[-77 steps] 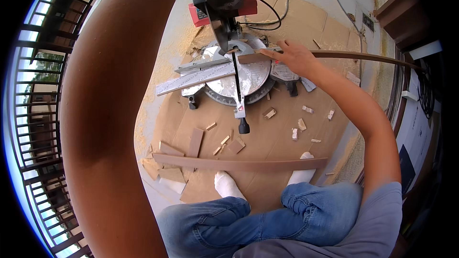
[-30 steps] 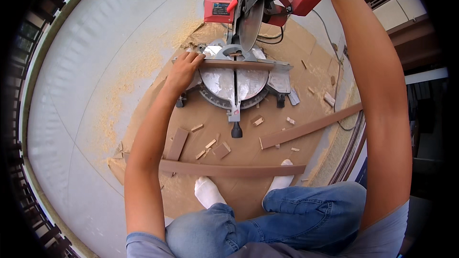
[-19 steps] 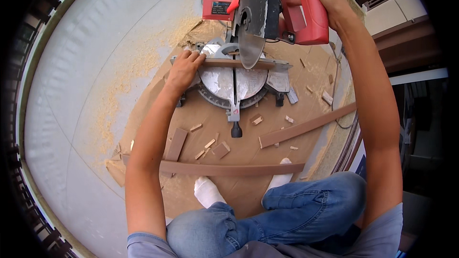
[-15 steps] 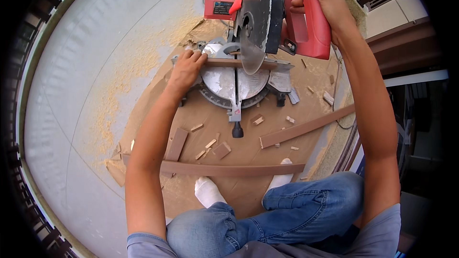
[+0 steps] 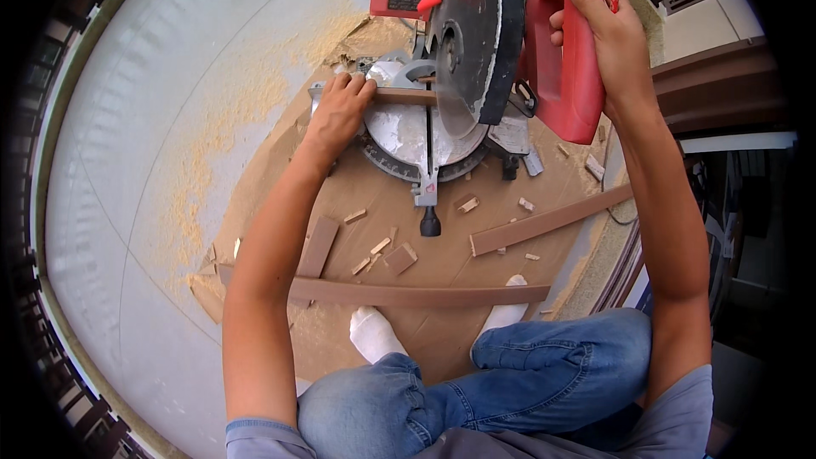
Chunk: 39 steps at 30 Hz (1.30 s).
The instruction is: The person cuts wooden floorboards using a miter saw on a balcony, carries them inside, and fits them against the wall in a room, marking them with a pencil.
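Observation:
My right hand [image 5: 610, 38] is wrapped round the red handle [image 5: 578, 76] of a miter saw. A thin red stick, possibly a pencil, pokes out by its fingers. The saw's black blade guard [image 5: 497, 34] and clear lower guard cover the blade and stand over the round metal saw table [image 5: 395, 132]. On that table lies a brown wooden strip [image 5: 408, 96] along the fence; the saw head hides its right part. My left hand [image 5: 340, 110] grips the strip's left end, fingers curled over it.
Brown paper [image 5: 408, 263] spreads under the saw, strewn with offcuts [image 5: 401, 258]. A long brown board [image 5: 416, 294] lies crosswise by my white-socked feet, another [image 5: 544, 221] slants at right. Sawdust [image 5: 204, 178] covers the floor at left. A cable [image 5: 619, 221] runs at right.
The saw's head and handle, with my right hand on it, have moved nearer to me and slightly right. The left hand stays on the strip. The whole view has shifted a little.

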Tool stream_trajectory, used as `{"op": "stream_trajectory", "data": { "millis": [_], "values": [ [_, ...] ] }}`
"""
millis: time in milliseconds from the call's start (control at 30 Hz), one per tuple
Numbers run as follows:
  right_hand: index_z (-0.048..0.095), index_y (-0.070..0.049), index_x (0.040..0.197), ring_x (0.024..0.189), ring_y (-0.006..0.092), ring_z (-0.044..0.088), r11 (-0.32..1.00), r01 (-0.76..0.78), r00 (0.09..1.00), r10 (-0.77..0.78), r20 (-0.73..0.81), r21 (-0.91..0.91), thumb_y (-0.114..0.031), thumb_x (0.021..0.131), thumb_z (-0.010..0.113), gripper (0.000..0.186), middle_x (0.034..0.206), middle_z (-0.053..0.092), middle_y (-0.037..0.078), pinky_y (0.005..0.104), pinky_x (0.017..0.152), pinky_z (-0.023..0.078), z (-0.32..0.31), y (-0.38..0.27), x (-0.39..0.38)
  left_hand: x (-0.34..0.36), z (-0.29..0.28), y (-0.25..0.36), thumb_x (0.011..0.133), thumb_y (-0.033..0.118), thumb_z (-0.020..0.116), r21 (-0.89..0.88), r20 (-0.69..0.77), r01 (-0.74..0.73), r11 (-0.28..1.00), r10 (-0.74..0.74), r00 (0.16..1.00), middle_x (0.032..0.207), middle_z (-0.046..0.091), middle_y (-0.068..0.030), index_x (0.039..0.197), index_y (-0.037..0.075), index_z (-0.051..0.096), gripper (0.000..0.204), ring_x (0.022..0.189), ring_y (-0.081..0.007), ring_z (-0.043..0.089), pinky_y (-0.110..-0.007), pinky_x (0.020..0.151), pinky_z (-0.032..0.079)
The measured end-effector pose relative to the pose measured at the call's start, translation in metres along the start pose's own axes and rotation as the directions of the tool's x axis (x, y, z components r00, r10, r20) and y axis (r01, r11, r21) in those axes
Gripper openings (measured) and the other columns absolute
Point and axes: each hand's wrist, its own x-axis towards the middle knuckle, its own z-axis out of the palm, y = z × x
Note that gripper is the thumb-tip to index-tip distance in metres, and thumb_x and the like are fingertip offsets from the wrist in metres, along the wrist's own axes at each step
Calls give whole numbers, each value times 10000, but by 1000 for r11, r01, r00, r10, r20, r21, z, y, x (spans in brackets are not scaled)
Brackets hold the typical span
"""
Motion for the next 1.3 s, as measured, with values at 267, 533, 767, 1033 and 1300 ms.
{"op": "stream_trajectory", "data": {
  "millis": [267,533,767,1033,1300],
  "values": [
    [565,-19,1300,708,89,625,1000,28,1000,-28,-14,-15,-355,999,653,460,860,669,51,235,676,538,3,2,-11,-1,6,-3,890,99,503,15,4,-2,1000,2,1000,1077,604,-103,1148,62,591,275,1069,-307,543,-411,958,422],
    [571,-18,1249,717,125,655,999,27,999,-26,-27,21,-327,967,686,434,870,680,91,275,676,557,-1,9,-20,-1,9,-5,881,92,506,17,-15,-6,1000,6,1000,1063,606,-99,1148,66,594,282,1055,-308,553,-414,947,428],
    [550,-29,1267,702,116,636,999,36,998,-36,-46,7,-319,982,674,426,844,669,72,264,660,542,3,11,-42,1,8,-3,868,86,555,63,-5,-6,998,7,1000,1046,604,-90,1123,76,595,258,1058,-291,557,-411,943,438],
    [508,-49,1293,695,95,599,997,47,998,-45,-42,63,-253,1015,642,370,844,650,52,247,657,514,6,23,-69,2,12,-3,849,54,541,66,-14,3,998,-2,1000,1045,608,-89,1111,73,605,270,1050,-296,555,-414,945,441],
    [471,-77,1301,728,92,596,991,70,997,-67,-37,110,-161,1000,650,360,939,632,53,253,644,520,11,42,-101,2,12,-3,860,43,578,36,-21,0,999,0,1000,1026,604,-108,1127,72,612,271,1024,-329,560,-443,916,447]
  ]
}}
